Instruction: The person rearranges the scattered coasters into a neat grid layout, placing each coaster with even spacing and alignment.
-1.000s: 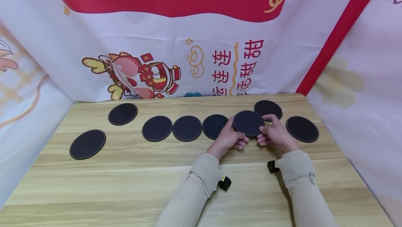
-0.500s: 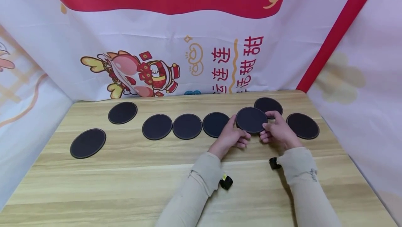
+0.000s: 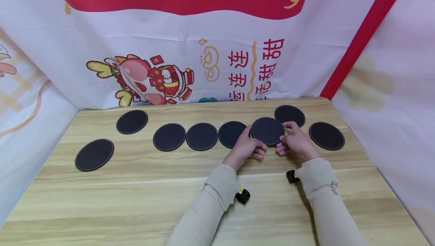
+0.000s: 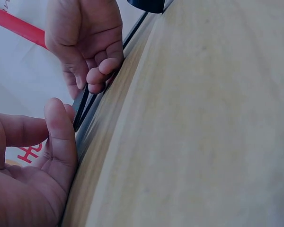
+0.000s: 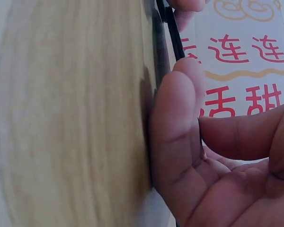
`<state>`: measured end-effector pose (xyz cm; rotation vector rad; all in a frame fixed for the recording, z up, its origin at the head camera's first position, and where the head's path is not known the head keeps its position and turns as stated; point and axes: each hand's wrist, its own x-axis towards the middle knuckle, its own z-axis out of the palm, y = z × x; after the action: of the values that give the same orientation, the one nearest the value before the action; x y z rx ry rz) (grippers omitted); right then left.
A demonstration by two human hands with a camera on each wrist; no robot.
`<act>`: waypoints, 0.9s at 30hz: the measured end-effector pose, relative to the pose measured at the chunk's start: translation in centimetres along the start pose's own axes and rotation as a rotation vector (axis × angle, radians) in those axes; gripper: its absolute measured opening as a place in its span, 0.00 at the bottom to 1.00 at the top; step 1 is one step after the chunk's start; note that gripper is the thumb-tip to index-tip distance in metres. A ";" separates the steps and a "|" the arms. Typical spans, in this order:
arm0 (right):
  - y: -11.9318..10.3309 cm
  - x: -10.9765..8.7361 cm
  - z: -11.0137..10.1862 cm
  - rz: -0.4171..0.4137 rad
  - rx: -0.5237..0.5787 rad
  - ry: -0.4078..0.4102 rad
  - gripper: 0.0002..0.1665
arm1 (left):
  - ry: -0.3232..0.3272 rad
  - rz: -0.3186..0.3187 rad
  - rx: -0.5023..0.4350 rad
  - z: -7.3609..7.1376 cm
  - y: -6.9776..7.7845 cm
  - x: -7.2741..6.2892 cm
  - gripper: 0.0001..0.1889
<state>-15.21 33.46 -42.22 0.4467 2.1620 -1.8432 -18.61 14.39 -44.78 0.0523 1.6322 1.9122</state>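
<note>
Both hands hold one round black coaster [image 3: 268,131] with a thin pale line near its rim. My left hand [image 3: 244,147] grips its left edge, and my right hand [image 3: 296,143] grips its right edge with thumb and fingers. In the left wrist view the coaster's thin dark edge [image 4: 81,111] spans the gap between the hands, close over the table. Just left of the left hand, partly covered by it, lies another black coaster [image 3: 232,134]. Behind the right hand lies a matching coaster [image 3: 290,116], its near edge overlapped by the hand.
Two coasters [image 3: 202,136] [image 3: 169,137] continue the row leftward on the wooden table [image 3: 136,200]. Others lie at far left [image 3: 94,155], back left [image 3: 132,121] and right [image 3: 327,135]. A printed white cloth [image 3: 190,27] hangs along the table's back edge.
The held coaster shifted slightly right, then back left toward the neighbouring coaster, both hands moving with it. The other coasters keep their places.
</note>
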 end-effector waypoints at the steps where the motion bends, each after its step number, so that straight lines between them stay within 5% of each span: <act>1: 0.0 0.0 0.0 0.000 0.002 0.003 0.34 | 0.001 0.000 -0.001 0.0 0.0 0.0 0.47; 27: 0.1 0.4 0.1 0.044 -0.125 0.034 0.35 | 0.003 -0.014 0.021 0.0 0.1 -0.2 0.44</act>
<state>-15.54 33.43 -42.47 0.4973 2.2549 -1.6772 -18.49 14.34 -44.60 0.0462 1.6504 1.8857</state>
